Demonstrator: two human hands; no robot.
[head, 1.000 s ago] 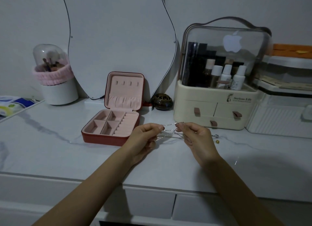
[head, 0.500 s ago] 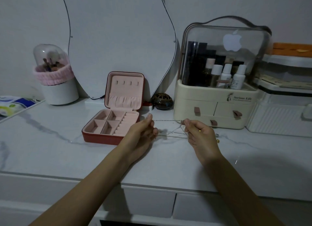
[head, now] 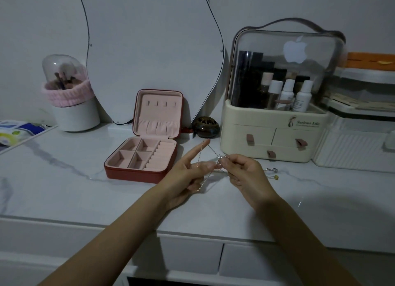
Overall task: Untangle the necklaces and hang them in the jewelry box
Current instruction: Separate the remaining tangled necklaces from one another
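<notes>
Thin silver necklace chains [head: 211,155] are stretched between my two hands just above the white marble vanity top [head: 64,179]. My left hand [head: 190,174] has its index finger pointing up, a strand looped over it and running down across the palm. My right hand [head: 245,170] pinches the knotted part of the chains between thumb and fingers. The red jewelry box [head: 139,172] stands open to the left of my hands, with pink compartments and small hooks in its upright lid [head: 159,112]. A pendant end with a gold bead [head: 273,173] lies on the top, right of my right hand.
A cream cosmetics organizer [head: 271,136] with a clear dome stands behind my right hand. A dark round jar [head: 206,128] sits by the box lid. A curved mirror [head: 149,50] leans on the wall. A brush holder [head: 70,106] stands far left. Drawers run below the front edge.
My left hand opened from a pinch, lifting its index finger with a strand looped over it. The chains went from a level stretch to a steep one. My right hand kept its pinch.
</notes>
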